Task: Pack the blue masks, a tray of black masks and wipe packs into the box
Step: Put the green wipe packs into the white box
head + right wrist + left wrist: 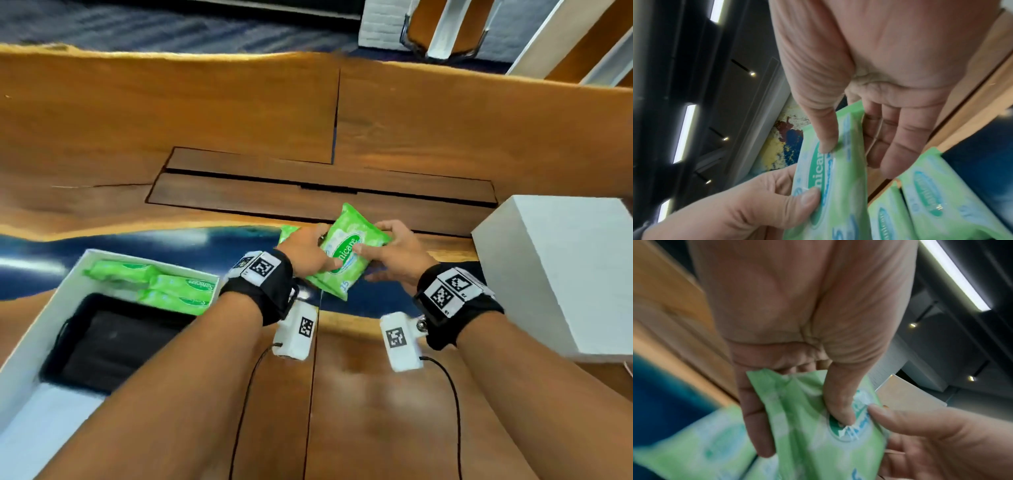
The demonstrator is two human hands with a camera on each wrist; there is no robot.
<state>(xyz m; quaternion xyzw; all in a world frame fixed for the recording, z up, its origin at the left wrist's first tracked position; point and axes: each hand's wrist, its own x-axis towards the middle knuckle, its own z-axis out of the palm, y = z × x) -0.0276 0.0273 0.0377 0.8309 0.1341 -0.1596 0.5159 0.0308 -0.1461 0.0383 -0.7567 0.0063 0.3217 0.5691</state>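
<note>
Box [48,308] left w/ tray [102,346] inside, wipe packs [164,284] behind tray, lid [561,270] right

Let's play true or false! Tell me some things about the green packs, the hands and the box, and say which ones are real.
1. Both hands hold one green wipe pack. True: left hand, right hand.
2. The box has no wipe packs in it. False: green packs in the box lie at its far end.
3. A black tray sits in the box. True.
4. The held pack is red. False: it is green.
5. Another green pack lies on the table behind the left hand. True.
</note>
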